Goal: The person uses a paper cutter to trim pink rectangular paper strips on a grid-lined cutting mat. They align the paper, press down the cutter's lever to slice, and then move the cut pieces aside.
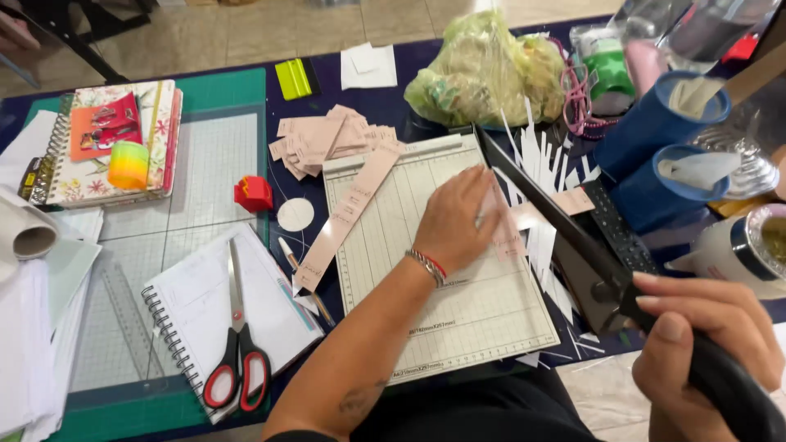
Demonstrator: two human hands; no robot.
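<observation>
Head view, everything placed relative to the paper trimmer, the gridded guillotine board in mid-table.

We see the left hand flat on the trimmer's bed near its right edge, fingers spread wide, palm down. It pins a pink paper strip that crosses the cutting edge. It grips nothing and only presses. There is a bracelet on that wrist.

The right hand sits off the trimmer's lower right corner, wrapped shut around the black handle of the blade arm. The arm is raised, running diagonally from the trimmer's top right corner down to that hand.

White paper slivers pile just right of the cutting edge, under the raised arm. More bits lie below the trimmer's lower right corner.

A long pink strip leans across the trimmer's left edge, its top end on the board, its bottom end off it. A heap of pink cut pieces lies just above the trimmer's top left corner.

Left of the trimmer are a red block, a white paper disc and a pen. Further left a spiral notebook with red-handled scissors on it lies on a green cutting mat.

Above the trimmer lies a crumpled yellowish plastic bag. To its right, well apart, stand two blue cups.
</observation>
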